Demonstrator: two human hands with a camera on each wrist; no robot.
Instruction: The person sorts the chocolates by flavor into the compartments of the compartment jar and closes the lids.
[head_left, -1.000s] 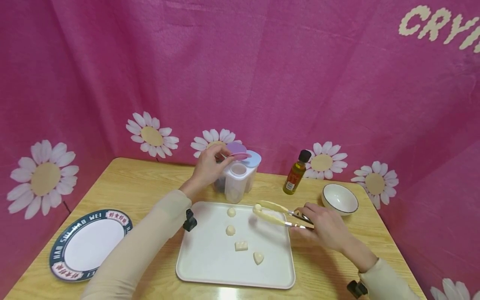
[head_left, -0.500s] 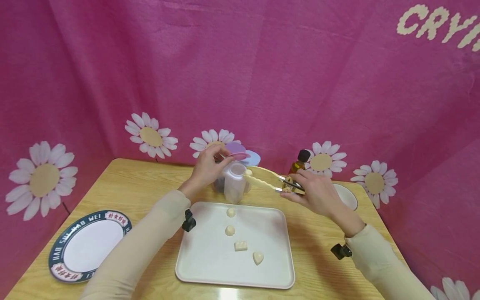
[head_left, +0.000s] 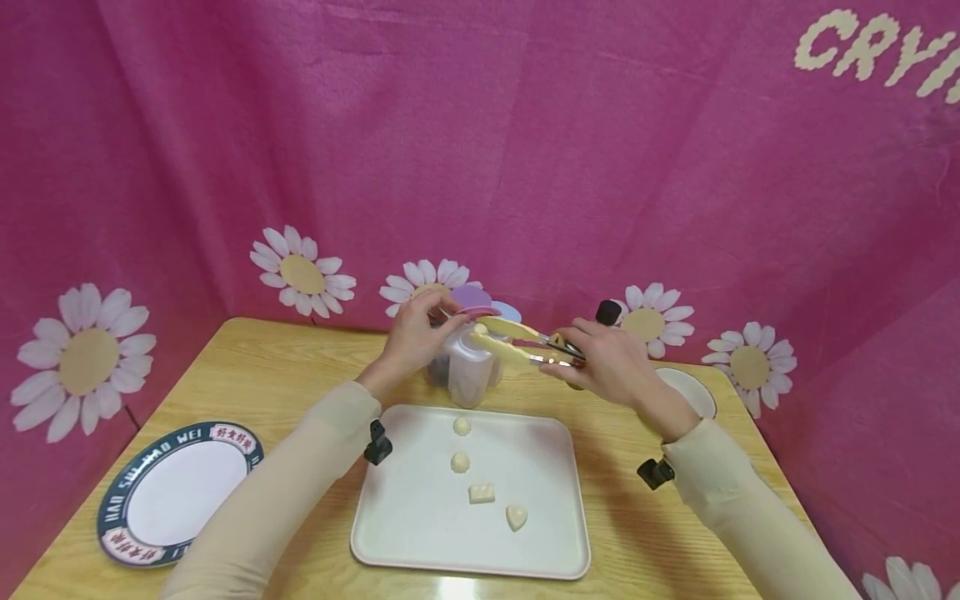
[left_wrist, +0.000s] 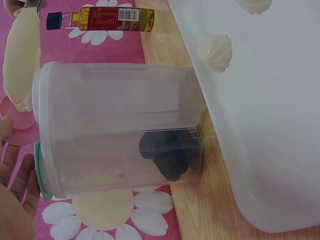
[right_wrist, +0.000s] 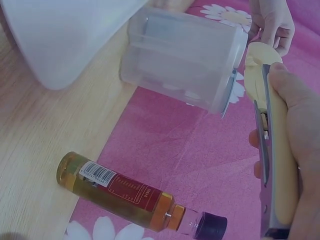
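My left hand [head_left: 416, 325] pinches the raised pink lid [left_wrist: 20, 120] of a clear storage container [head_left: 468, 381]. In my right hand [head_left: 611, 362] is a pair of tongs [head_left: 512, 351] with cream-coloured tips. The tips grip a small white round piece [head_left: 480, 331] right over the container's open round mouth. Purple [head_left: 471, 297] and blue [head_left: 507, 311] lids show behind it. Dark lumps [left_wrist: 167, 152] lie at the bottom of another compartment. On the white tray [head_left: 412, 525] rest several white moulded pieces, among them a heart [head_left: 516, 517] and a ridged block [head_left: 482, 493].
A bottle of golden oil [right_wrist: 120, 195] stands to the right of the container, partly behind my right hand in the head view. Beyond that hand is a white bowl [head_left: 690, 390]. A dark-rimmed plate [head_left: 180, 492] lies at the left, and a pink curtain [head_left: 480, 150] hangs behind the table.
My right hand has carried the tongs and the white piece from above the tray up and leftward to the container's mouth. My left hand stays at the pink lid.
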